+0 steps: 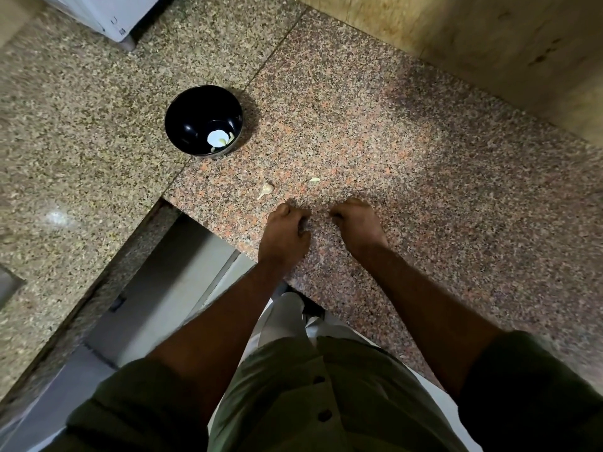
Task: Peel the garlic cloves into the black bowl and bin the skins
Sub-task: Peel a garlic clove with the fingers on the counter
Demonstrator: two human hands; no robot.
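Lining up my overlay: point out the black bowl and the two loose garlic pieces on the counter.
black bowl point(182, 106): head view, on its inner wall at the far left.
left garlic piece point(267, 188): head view, on its rounded body.
right garlic piece point(315, 180): head view, on its middle.

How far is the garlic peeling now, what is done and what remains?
Done: a few pale pieces lie in the black bowl. In hand: left hand and right hand are curled; any clove is hidden. Left: two garlic pieces on the counter. No bin visible.
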